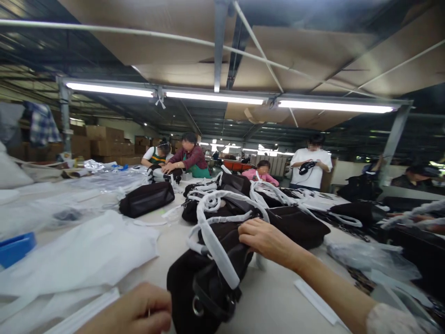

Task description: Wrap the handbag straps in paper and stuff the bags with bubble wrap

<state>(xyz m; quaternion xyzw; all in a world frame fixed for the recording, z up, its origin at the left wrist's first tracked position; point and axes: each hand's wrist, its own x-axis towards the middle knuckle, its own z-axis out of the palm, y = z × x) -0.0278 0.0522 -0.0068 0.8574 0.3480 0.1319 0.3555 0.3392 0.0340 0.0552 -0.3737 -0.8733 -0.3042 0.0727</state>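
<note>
- Fluorescent tubes [213, 97] run across the upper part of the frame, with cardboard boxes [107, 141] stacked at left behind the worktop [278, 297].
- Beyond it, near the centre, is a person in maroon sleeves [194, 160]; right of centre, a person in a white shirt [311, 168] handles something dark.
- At lower centre lies a black bag [184, 283], with a metal eyelet [198, 306] near the bottom of the frame and a white-wrapped handle [219, 253] arching over it.
- Right hand [266, 239], at the centre: its grip is bent closed on the bag's upper part, pinching the dark material.
- Left hand [139, 311], at the lower edge beside the bag: fingers curled; whether its grip pinches anything, I cannot tell.
- White sheeting [90, 250] covers the left of the worktop, near a blue object [17, 248] at the left edge.
- Another dark bag [146, 198] lies left of centre.
</note>
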